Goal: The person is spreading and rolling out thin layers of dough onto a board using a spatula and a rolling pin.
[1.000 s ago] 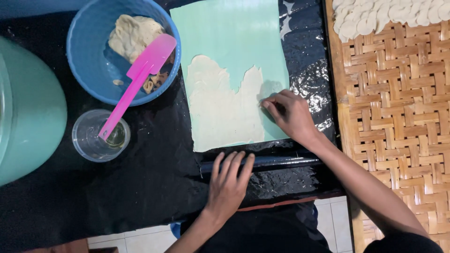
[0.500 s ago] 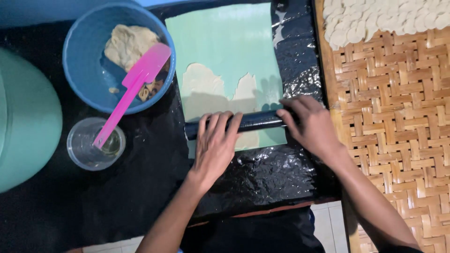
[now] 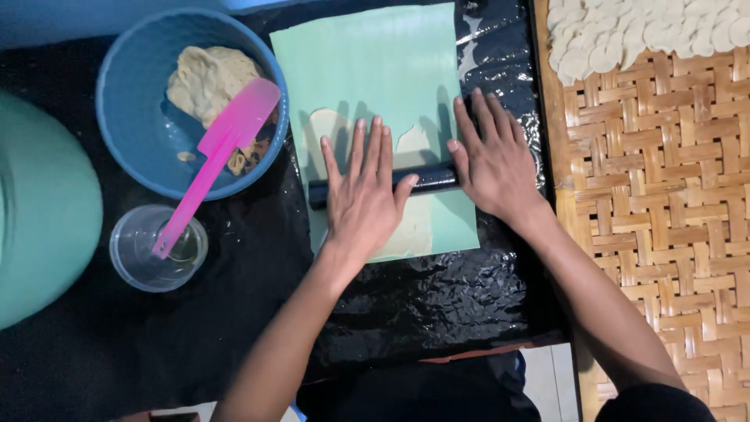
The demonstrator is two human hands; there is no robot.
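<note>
The black rolling pin (image 3: pixel 426 180) has moved up the pale green sheet (image 3: pixel 375 70) since half a second ago, away from the sheet's near edge and over the middle of the flattened dough (image 3: pixel 410 227). It lies crosswise under both palms. The left hand (image 3: pixel 363 195) and right hand (image 3: pixel 492 160) press on it with fingers stretched flat and slightly spread, gripping nothing, fingertips reaching past the pin onto dough and sheet.

My left hand (image 3: pixel 363 199) lies flat, palm down, fingers stretched forward and slightly spread. My right hand (image 3: pixel 492 160) lies flat beside it, fingers fanned, both forearms angling inward.
</note>
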